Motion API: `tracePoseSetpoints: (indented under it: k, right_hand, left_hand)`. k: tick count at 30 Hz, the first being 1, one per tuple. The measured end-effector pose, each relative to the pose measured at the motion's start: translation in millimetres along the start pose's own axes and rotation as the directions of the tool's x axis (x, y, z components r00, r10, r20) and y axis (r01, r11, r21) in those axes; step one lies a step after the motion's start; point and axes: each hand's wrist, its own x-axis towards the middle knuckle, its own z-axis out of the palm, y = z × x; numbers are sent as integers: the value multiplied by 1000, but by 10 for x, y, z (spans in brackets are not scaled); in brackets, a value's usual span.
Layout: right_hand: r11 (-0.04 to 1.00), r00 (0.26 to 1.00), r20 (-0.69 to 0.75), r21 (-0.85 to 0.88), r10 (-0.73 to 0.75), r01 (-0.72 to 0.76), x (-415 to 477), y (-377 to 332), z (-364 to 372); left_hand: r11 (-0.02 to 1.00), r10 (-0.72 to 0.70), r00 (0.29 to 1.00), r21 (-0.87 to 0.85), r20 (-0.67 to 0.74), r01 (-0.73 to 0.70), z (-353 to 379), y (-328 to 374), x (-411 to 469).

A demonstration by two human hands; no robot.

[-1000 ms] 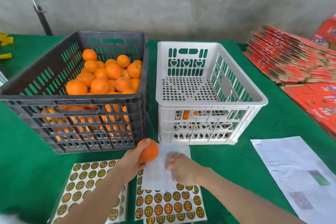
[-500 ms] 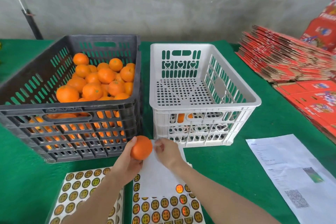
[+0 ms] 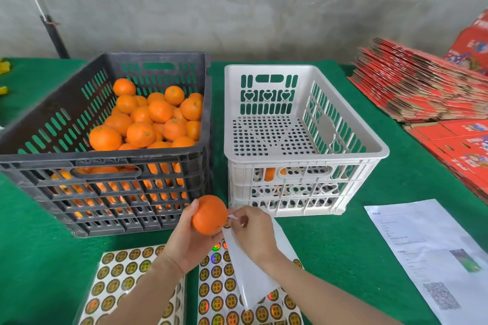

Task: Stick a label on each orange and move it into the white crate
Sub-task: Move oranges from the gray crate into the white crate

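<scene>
Cradling the round orange fruit (image 3: 210, 215) in my left hand (image 3: 184, 243), fingers (image 3: 194, 206) curled round it; it looks light, firm and slick-skinned, best gripped across its middle. My right hand (image 3: 253, 232) pinches a flimsy round label (image 3: 226, 224) at its side. Beyond my fingers stands the white plastic crate (image 3: 306, 155).

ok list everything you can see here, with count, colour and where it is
black crate: one, black, left side
oranges: many, orange, piled in the black crate
white crate: one, white, right of the black crate
orange: one, orange, held in front of the crates
label: one, gold, at the orange's right side
label sheets: two, gold on white, near edge
backing sheet: one, white, over the right label sheet
paper: one, white, printed, near right
cartons: one stack, red, far right
table: one, green cloth, under everything
pole: one, black, by the wall, far left
left hand: one, grips the orange
right hand: one, pinches the label
</scene>
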Motion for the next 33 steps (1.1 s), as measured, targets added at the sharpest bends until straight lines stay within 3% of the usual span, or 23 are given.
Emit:
tracePoseSetpoints:
  k: [8, 13, 33]
  right_hand:
    - [986, 994, 33, -124, -106, 109, -123, -22, -15]
    - [995, 1000, -17, -102, -13, 11, -123, -66, 4]
    - [995, 995, -36, -29, 95, -96, -212, -65, -20]
  left_hand:
    - [995, -48, 998, -82, 44, 52, 33, 10, 8]
    - [997, -33, 999, -64, 18, 34, 23, -5, 28]
    - [997, -70, 998, 29, -4, 70, 55, -82, -13]
